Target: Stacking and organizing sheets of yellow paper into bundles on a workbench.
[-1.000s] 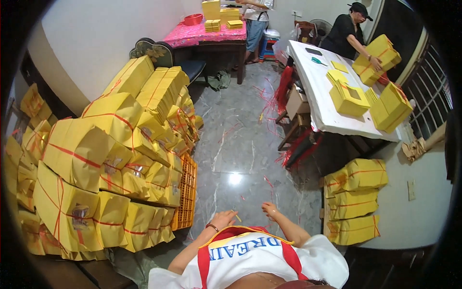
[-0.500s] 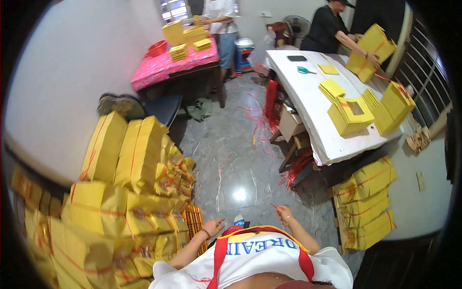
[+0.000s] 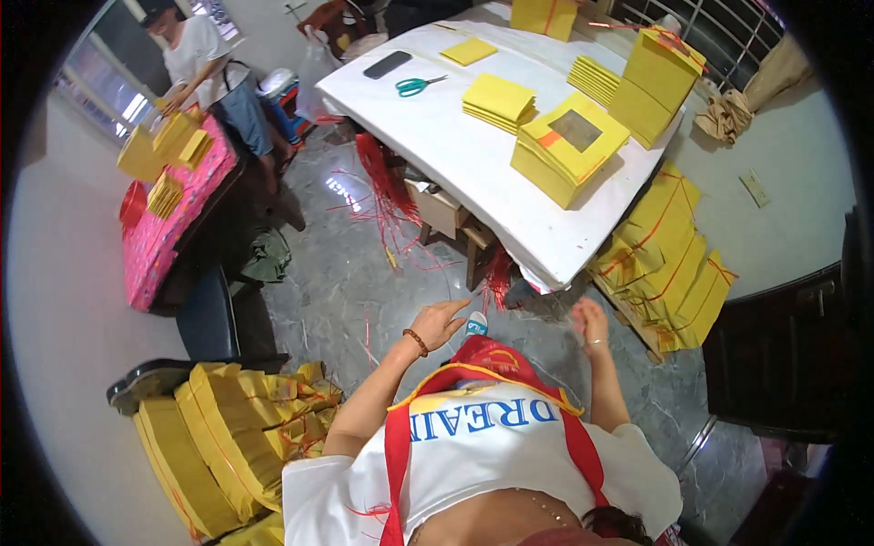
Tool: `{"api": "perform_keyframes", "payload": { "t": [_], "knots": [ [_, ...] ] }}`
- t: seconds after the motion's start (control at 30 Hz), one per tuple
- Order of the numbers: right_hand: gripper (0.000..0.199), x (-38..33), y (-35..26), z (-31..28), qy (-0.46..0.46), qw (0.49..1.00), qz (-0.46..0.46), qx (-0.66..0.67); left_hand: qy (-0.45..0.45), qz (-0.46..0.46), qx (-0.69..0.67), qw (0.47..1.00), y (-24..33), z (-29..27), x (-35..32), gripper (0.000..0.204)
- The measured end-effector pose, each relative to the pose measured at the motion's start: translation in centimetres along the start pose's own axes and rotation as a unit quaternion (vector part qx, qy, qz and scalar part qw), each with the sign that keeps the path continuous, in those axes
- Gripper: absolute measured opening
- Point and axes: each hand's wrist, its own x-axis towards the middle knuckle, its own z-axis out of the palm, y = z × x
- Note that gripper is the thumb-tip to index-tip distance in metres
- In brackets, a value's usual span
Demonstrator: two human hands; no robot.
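Note:
My left hand [image 3: 439,325] is out in front of me with its fingers stretched, and it holds nothing. Just beyond its fingertips, a bunch of red strings [image 3: 497,278] hangs under the near corner of the white-covered table [image 3: 510,209]. My right hand [image 3: 592,324] is raised off the floor to the right, below the same table edge. Motion smears its fingers, so anything thin in them cannot be made out. On the table's near part stands a thick yellow paper stack [image 3: 546,177] with a dark square on top.
Teal scissors [image 3: 414,86], a dark phone [image 3: 387,64] and more yellow stacks [image 3: 499,98] lie on the table. Tied yellow bundles [image 3: 669,264] stand at right; others [image 3: 218,437] fill the lower left. A person [image 3: 196,59] works at a pink-covered table [image 3: 146,264].
My view has swung right, closer to the white table. My left hand has moved forward toward the red strings. The red strand earlier in my right hand no longer shows clearly.

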Motion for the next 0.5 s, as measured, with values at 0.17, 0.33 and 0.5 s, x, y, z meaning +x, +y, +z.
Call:
{"api": "perform_keyframes", "payload": {
  "t": [0.17,0.33,0.5],
  "knots": [
    [0.033,7.8,-9.2,0.0,0.161,0.979,-0.081,0.096,-0.007,0.01,-0.067,0.998,-2.7,-2.5,7.4,0.038],
    [0.032,12.1,-13.1,1.7,0.134,0.98,-0.107,0.105,0.046,-0.022,-0.148,0.988,-4.1,-7.4,14.9,0.034],
    [0.028,13.0,-12.1,2.7,0.178,0.968,-0.084,0.158,0.141,0.056,-0.046,0.987,-6.2,-13.7,25.3,0.035]
  ]
}}
